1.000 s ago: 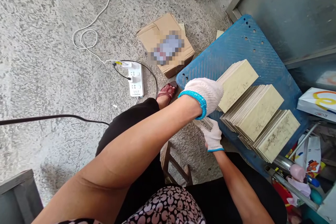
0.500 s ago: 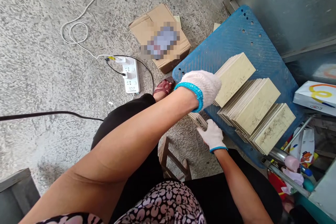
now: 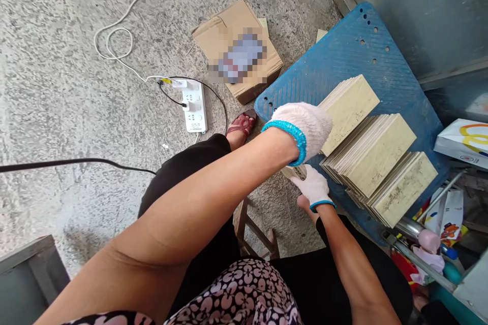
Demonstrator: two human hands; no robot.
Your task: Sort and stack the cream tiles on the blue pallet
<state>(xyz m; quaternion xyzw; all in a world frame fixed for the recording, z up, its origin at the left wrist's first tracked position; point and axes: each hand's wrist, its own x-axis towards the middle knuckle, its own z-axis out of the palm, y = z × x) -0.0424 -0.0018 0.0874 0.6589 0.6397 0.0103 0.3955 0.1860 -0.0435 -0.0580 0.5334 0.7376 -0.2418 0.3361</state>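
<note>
My left hand wears a white knit glove with a blue cuff and is bent over beside the blue board's near edge. Its fingers point away and are hidden, so whether they grip anything does not show. Just below it, my right hand, gloved the same way, is closed round a small stack of thin pale boards, partly covered by the left wrist. On the blue plastic board stand three leaning stacks of pale yellowish thin boards: a far stack, a middle stack and a near stack with dark specks.
A cardboard box with a blurred phone-like object lies beyond my sandalled foot. Left of it are a white power strip and cables. A wooden stool is between my legs. Assorted items crowd the right side.
The whole view has shifted slightly to the right. The small stack in my right hand shows less, now more covered by my left wrist. Both hands stay close together.
</note>
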